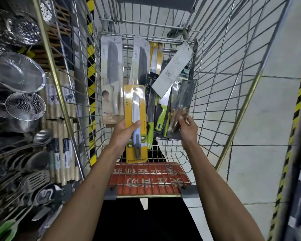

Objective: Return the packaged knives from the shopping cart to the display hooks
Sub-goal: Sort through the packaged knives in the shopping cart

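The left grip (123,132) is wrapped round the lower half of a long yellow card blister pack holding a pale-bladed knife with a blue-grey handle (129,101). The thumb lies across the clear front and the fingers are hidden behind the card. The pack stands upright, with its hang-hole end pointing away from the grip and its bottom edge below the wrist. The right grip (188,126) pinches the lower part of a dark grey glossy pack with a brown-handled knife (184,94), thumb in front and fingers curled at the pack's right edge. This pack is also upright and rises away from the grip. Both packs are held inside the silver wire shopping cart (221,70). Between the two grips stand black packs of knives with lime-green handles (161,117), leaning in the cart. Just beyond the left grip a tall pale grey card pack with a wide dark blade (111,70) stands upright; whether it touches the knuckles cannot be told. Beyond the right grip a white card pack, back side showing (172,68), lies tilted over the others. Nearer than both grips, under the forearms, is the cart's red panel with white characters (149,178). Well to the left of the left grip, outside the cart wall, hang round steel mesh strainers (17,72).
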